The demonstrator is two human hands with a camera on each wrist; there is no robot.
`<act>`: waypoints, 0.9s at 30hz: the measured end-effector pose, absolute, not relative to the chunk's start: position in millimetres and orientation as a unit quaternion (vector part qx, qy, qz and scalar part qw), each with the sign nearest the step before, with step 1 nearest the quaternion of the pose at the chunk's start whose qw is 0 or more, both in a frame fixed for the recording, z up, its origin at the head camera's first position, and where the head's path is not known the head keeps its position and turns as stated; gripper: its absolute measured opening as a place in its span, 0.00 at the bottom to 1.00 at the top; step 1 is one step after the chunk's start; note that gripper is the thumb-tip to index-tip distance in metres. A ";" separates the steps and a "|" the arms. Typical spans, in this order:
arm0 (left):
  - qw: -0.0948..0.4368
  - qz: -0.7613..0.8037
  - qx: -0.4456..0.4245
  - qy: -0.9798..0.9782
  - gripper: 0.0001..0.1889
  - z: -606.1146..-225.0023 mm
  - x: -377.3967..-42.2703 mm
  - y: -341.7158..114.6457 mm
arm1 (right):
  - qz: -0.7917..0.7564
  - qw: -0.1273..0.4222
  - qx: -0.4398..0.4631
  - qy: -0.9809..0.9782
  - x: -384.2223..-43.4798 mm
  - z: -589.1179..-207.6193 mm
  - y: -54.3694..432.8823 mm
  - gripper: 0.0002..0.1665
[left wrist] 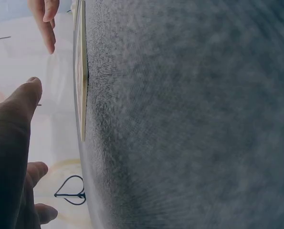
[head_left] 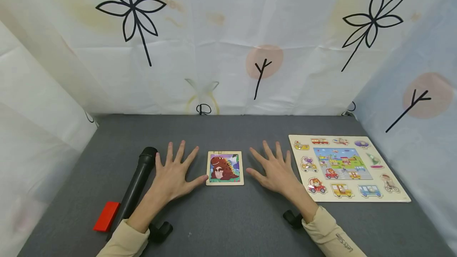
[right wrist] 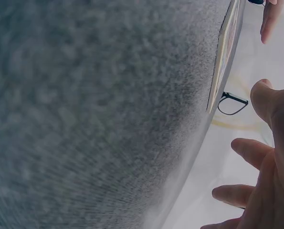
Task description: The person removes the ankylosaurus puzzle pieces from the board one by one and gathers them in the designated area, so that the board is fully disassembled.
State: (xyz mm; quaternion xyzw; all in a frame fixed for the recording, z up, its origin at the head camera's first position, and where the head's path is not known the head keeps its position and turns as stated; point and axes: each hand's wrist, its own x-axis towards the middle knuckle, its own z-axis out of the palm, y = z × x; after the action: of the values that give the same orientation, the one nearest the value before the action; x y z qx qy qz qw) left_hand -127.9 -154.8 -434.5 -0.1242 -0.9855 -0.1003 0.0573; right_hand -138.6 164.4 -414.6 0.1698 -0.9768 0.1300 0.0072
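A small square wooden puzzle [head_left: 225, 168] with a red-brown dinosaur picture lies flat on the grey table, between the two hands. To its left, my left hand [head_left: 173, 177] has its fingers spread straight, palm down, the thumb tip close to the puzzle's left edge. My right hand [head_left: 275, 171] is spread the same way to the right of the puzzle, holding nothing. In the left wrist view the puzzle [left wrist: 82, 71] shows edge-on, and the fingers appear raised above the table. The right wrist view also has the puzzle [right wrist: 223, 57] edge-on, beyond the thumb.
A black microphone [head_left: 137, 181] lies slanted left of the left hand, beside a red block [head_left: 106, 216]. At the right lies a large wooden vehicle puzzle board [head_left: 389, 162], near the right hand. White patterned cloth [head_left: 228, 23] walls the table's back and sides.
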 end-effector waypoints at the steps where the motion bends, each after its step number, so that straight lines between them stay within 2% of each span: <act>1: 0.057 -0.100 -0.125 -0.985 0.50 -434.3 -128.1 -154.4 | 0.132 0.005 0.170 -0.977 -138.5 -414.2 164.0 0.39; 10: 0.065 -0.107 -0.144 -0.982 0.53 -435.4 -131.0 -150.8 | 0.151 -0.006 0.182 -0.972 -140.5 -408.7 154.0 0.39; 27: -0.008 -0.142 -0.184 -0.972 0.62 -437.2 -148.5 -134.0 | 0.191 -0.039 0.211 -0.958 -156.3 -400.5 104.6 0.37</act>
State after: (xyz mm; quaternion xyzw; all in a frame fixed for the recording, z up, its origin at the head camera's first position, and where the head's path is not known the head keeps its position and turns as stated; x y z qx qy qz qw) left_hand -148.5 -134.0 -437.2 -0.1844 -0.9724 -0.1425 -0.0076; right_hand -156.3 104.6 -400.5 0.2115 -0.9577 0.1909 -0.0393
